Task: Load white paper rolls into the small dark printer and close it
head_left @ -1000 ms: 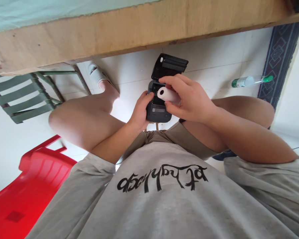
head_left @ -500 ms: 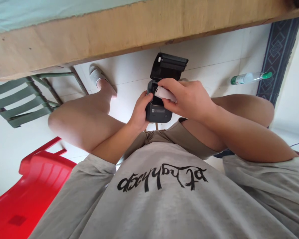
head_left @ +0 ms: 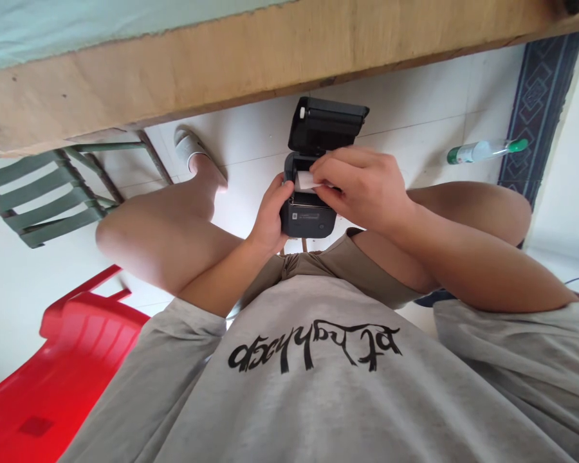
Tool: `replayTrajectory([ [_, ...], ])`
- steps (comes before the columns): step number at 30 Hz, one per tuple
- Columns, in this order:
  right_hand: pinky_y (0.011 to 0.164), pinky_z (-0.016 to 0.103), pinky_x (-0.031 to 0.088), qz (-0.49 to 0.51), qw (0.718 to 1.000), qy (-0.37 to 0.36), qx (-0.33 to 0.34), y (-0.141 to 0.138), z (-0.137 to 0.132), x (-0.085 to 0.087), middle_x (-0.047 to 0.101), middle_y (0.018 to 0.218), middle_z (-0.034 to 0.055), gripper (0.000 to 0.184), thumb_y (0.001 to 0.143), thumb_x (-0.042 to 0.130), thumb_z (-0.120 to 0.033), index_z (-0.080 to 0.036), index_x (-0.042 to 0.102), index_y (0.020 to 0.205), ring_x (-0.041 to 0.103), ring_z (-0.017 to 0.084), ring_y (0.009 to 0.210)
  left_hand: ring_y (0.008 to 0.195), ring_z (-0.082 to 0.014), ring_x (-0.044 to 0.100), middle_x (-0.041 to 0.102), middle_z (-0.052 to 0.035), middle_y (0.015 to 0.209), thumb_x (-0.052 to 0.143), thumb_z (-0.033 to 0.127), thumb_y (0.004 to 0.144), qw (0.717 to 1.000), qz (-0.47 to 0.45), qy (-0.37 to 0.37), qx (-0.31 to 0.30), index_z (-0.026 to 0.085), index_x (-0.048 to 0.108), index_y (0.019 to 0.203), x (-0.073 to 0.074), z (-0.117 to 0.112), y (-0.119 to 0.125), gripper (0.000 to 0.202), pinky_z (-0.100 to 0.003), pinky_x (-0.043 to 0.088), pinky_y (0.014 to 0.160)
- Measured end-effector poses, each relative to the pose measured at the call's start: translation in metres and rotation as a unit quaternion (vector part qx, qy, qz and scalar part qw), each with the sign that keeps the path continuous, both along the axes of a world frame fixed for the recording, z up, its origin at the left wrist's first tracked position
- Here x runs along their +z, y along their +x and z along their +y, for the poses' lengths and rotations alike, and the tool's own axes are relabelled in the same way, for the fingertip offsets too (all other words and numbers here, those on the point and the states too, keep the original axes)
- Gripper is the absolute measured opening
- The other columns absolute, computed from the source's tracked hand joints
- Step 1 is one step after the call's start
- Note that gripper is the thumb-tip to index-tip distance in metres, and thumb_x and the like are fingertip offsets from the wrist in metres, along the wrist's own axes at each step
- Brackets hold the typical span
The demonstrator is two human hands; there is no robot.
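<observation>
A small black label printer [head_left: 309, 222] is held over my lap, its hinged lid [head_left: 327, 122] swung up and away from me. My left hand [head_left: 271, 215] grips the printer's left side, thumb on the rim. Inside the open compartment sits a white paper roll [head_left: 305, 181], partly covered by fingers. My right hand [head_left: 361, 183] pinches the roll's paper at its right side, thumb and fingers curled over the compartment. The roll's right end is hidden behind those fingers.
A wooden table edge [head_left: 251, 64] with a pale green cloth [head_left: 101, 22] crosses the top. A plastic bottle [head_left: 485, 151] lies on the floor at right. A red plastic chair [head_left: 72, 373] and a green slatted folding chair [head_left: 43, 193] stand at left.
The paper roll has gone from tilted above the opening to lower inside the printer's compartment. My right hand has moved slightly with it; my left hand keeps its grip.
</observation>
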State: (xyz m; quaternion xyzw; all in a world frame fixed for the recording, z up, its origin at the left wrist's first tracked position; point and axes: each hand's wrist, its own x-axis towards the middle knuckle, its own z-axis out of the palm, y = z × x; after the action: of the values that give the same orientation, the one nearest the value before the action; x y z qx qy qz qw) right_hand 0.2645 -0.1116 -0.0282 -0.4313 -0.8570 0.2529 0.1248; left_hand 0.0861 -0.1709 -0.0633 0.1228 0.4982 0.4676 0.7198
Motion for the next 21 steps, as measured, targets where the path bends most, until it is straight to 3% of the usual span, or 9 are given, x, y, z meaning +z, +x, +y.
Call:
replayTrajectory([
  [3,0.080,0.030,0.035,-0.004,0.997,0.075,0.029,-0.001,-0.004,0.006,0.077,0.098,0.0014,0.039,0.108,0.038,-0.037,-0.020,0.068,0.091,0.060,0.013,0.093,0.099,-0.0237,0.078,0.073,-0.0013,0.086,0.077,0.059,0.089,1.000,0.001,-0.008,0.016,0.025,0.064,0.093,0.000,0.001,0.001,0.036,-0.034,0.061,0.080],
  [6,0.076,0.030,0.033,0.016,0.990,0.105,0.088,-0.001,-0.010,0.009,0.076,0.090,-0.0004,0.035,0.106,0.044,-0.033,-0.020,0.069,0.086,0.055,0.011,0.084,0.086,-0.0182,0.073,0.071,-0.0003,0.084,0.075,0.052,0.091,0.999,-0.017,-0.023,0.024,0.024,0.067,0.094,0.000,0.002,0.002,0.029,-0.032,0.059,0.076],
  [8,0.075,0.030,0.033,0.006,0.987,0.104,0.118,0.000,-0.011,0.009,0.078,0.092,0.0001,0.032,0.104,0.049,-0.034,-0.020,0.071,0.086,0.056,0.011,0.084,0.078,-0.0148,0.067,0.069,0.0013,0.082,0.080,0.039,0.084,0.999,-0.017,-0.025,0.021,0.023,0.069,0.095,0.000,0.003,0.001,0.023,-0.029,0.055,0.072],
  [11,0.076,0.031,0.038,-0.012,0.988,0.039,0.149,0.006,-0.002,0.014,0.080,0.102,0.0014,0.035,0.103,0.054,-0.047,-0.022,0.077,0.095,0.062,0.013,0.090,0.078,-0.0141,0.066,0.070,0.0026,0.084,0.087,0.024,0.069,1.000,0.010,-0.023,0.001,0.022,0.068,0.097,-0.002,0.002,0.001,0.033,-0.028,0.053,0.072],
  [13,0.079,0.032,0.045,-0.004,0.993,-0.009,0.115,0.013,0.008,0.022,0.080,0.101,0.0037,0.042,0.104,0.050,-0.054,-0.023,0.078,0.099,0.066,0.015,0.092,0.083,-0.0165,0.068,0.073,0.0012,0.091,0.092,0.027,0.064,1.000,0.009,-0.022,-0.019,0.023,0.068,0.102,-0.003,-0.001,0.001,0.045,-0.030,0.055,0.074],
  [18,0.074,0.034,0.046,-0.030,0.992,-0.001,-0.123,0.031,0.026,0.043,0.069,0.081,0.0086,0.033,0.097,0.054,-0.049,-0.020,0.064,0.084,0.062,0.016,0.079,0.094,-0.0223,0.074,0.076,-0.0025,0.101,0.104,0.046,0.055,0.997,-0.030,-0.007,-0.076,0.025,0.065,0.110,-0.008,-0.006,0.000,0.070,-0.034,0.059,0.080],
  [21,0.076,0.034,0.050,-0.012,0.986,0.012,-0.163,0.034,0.025,0.042,0.073,0.102,0.0108,0.027,0.095,0.055,-0.046,-0.020,0.063,0.096,0.069,0.018,0.093,0.093,-0.0206,0.073,0.075,-0.0019,0.101,0.106,0.046,0.054,0.997,-0.024,0.000,-0.080,0.026,0.066,0.110,-0.009,-0.006,0.000,0.072,-0.034,0.059,0.082],
])
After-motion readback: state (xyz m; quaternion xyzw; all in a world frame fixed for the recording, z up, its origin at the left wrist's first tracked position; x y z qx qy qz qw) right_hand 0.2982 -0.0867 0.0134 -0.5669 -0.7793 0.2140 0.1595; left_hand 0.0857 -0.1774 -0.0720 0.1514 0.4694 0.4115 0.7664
